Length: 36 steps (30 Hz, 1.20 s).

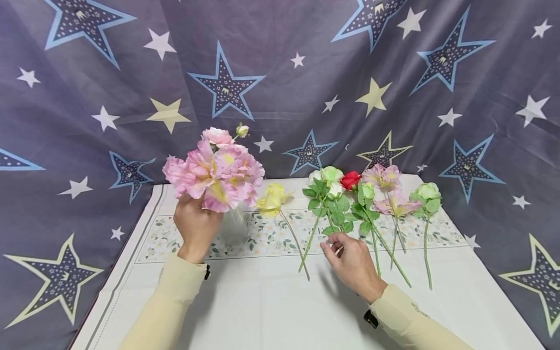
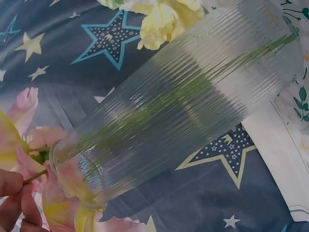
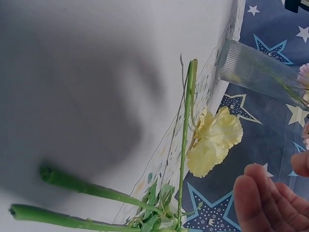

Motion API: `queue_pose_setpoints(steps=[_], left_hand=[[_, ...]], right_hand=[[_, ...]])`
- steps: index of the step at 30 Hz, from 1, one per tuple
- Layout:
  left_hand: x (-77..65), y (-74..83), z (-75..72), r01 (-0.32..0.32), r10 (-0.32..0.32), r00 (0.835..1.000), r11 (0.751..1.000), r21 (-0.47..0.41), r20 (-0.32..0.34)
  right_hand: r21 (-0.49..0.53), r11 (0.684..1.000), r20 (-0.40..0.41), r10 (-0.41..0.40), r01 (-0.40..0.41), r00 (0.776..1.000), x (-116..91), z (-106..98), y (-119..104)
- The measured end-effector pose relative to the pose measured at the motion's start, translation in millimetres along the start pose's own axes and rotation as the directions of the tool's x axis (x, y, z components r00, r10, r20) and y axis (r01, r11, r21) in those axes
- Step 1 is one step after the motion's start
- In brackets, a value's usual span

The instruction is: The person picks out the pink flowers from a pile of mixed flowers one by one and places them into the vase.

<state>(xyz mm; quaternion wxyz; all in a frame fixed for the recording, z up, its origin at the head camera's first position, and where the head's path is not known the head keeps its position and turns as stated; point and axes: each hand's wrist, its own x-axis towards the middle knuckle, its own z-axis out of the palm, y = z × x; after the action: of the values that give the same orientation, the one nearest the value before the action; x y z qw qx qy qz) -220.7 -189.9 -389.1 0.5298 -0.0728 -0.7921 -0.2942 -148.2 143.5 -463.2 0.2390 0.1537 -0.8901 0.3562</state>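
Observation:
A ribbed clear glass vase stands on the table, green stems visible inside it. Pink ruffled flowers crowd its mouth, with a paler pink bloom and a small bud behind them. My left hand is just below these blooms at the rim; in the left wrist view its fingertips pinch a thin flower stem. My right hand hovers over the table by the lower stems of the loose flowers, fingers loosely bent and holding nothing. A yellow flower lies between the vase and the right hand.
Several loose artificial flowers lie on the right: white and green roses, a red rose, pink flowers and a green rose. A floral-banded white cloth covers the table. Behind hangs a starry curtain.

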Motion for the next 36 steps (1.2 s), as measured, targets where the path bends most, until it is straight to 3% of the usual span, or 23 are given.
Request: queue_pose_setpoints(steps=[4, 9, 11, 12, 14, 18, 21, 28, 36], left_hand=[[-3.4, -3.5, 1.4, 0.038, -0.042, 0.997, 0.998, 0.059, 0.063], [-9.4, -6.2, 1.5, 0.115, -0.131, 0.98, 0.987, 0.108, 0.148], [-11.6, -5.9, 1.0, 0.123, -0.141, 0.976, 0.986, 0.112, 0.164], [-12.8, -5.7, 1.0, 0.092, -0.111, 0.98, 0.989, 0.119, 0.165], [-16.4, -5.1, 1.8, 0.02, -0.039, 0.988, 0.992, 0.125, 0.147], [-29.9, -4.1, 3.2, -0.054, 0.043, 0.994, 0.993, 0.105, 0.104], [-38.9, -3.5, 3.5, -0.026, 0.023, 0.997, 0.998, 0.057, 0.067], [-48.3, -1.3, 3.7, -0.05, 0.05, 0.999, 0.999, 0.011, -0.016], [-59.8, -0.1, 6.6, -0.03, 0.03, 1.0, 0.999, 0.014, -0.001]], right_hand=[[-0.009, 1.0, -0.005, -0.003, 0.003, 1.0, 1, 1, 1], [-0.018, 1.0, -0.003, -0.001, 0.001, 1.0, 1, 1, 1], [-0.021, 1.0, -0.003, -0.001, 0.001, 1.0, 1, 1, 1], [-0.025, 1.0, -0.004, 0.0, 0.0, 1.0, 1, 1, 1], [-0.032, 0.999, -0.005, 0.001, -0.001, 1.0, 1, 1, 1], [-0.038, 0.999, -0.005, -0.003, 0.003, 1.0, 1, 1, 1], [-0.035, 0.999, -0.004, -0.011, 0.011, 1.0, 2, 2, 1], [-0.047, 0.999, -0.008, 0.0, 0.0, 1.0, 2, 1, 4], [-0.066, 0.998, -0.011, -0.003, 0.002, 1.0, 3, -2, 6]])
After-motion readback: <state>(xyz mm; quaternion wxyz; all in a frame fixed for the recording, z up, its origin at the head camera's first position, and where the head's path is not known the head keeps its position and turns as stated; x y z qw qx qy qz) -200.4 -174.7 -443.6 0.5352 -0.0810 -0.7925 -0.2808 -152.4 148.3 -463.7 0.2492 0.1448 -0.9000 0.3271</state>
